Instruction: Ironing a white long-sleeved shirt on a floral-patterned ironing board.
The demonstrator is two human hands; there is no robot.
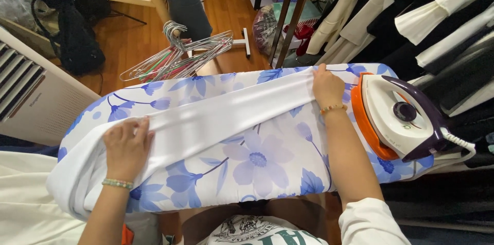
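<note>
A: Ironing board (257,173) fills my view, blue flowers, white cloth (221,116) stretched across it.

B: Hands?

A: My left hand (126,147) lies flat, fingers spread, pressing the cloth's near end. My right hand (327,86) pinches the far end, fingers closed on it.

B: Risk?

A: The iron (399,116) stands just beside my right wrist; a careless pull could brush it, I'd judge.

The cloth (216,121) is plain white. The ironing board cover (257,165) is white with blue flowers and dark blue stems. The iron (399,116) is white and purple on an orange base. The hangers (175,60) are silver wire. The floor (128,39) is reddish-brown wood.
</note>
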